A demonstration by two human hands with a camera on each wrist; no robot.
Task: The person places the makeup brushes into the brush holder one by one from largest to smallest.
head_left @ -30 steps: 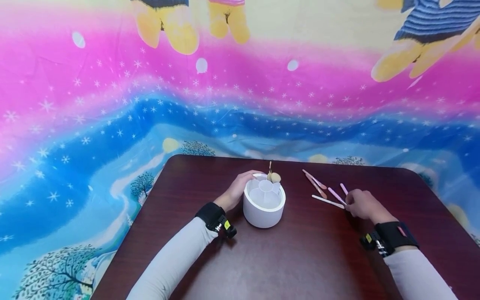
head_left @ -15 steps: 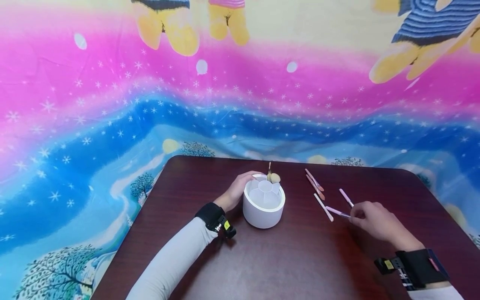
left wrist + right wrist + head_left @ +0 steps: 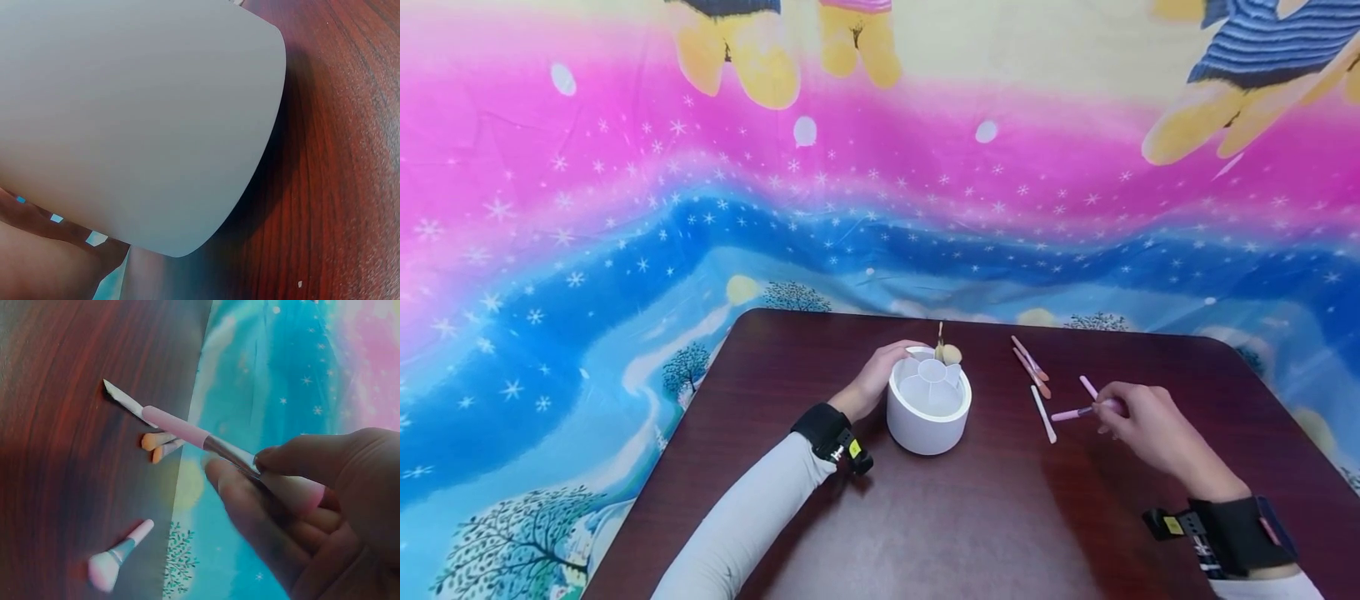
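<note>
My left hand (image 3: 880, 379) grips the left side and rim of a round white brush holder (image 3: 927, 432) with clear dividers inside. The holder's pale wall (image 3: 137, 112) fills much of the left wrist view. At its back rim stand a round tan brush head (image 3: 951, 355) and a thin gold-coloured piece (image 3: 940, 337). My right hand (image 3: 1138, 421) pinches a pink-handled makeup brush (image 3: 175, 427) at its silver ferrule, between thumb and fingers. Its handle points left, and its white-and-pink bristles lie toward the palm. Another pink-handled makeup brush (image 3: 115, 565) rests on the table beside this hand.
A white brush (image 3: 1042, 414) lies between the holder and my right hand. Farther back are two pinkish brushes (image 3: 1032, 372) with tan heads, side by side. The dark wooden table (image 3: 970, 533) ends at a printed cloth (image 3: 925, 200) behind.
The right hand has drawn back toward me and now holds a pink brush by its ferrule. The white brush has swung from nearly crosswise to nearly lengthwise. The left hand stays put.
</note>
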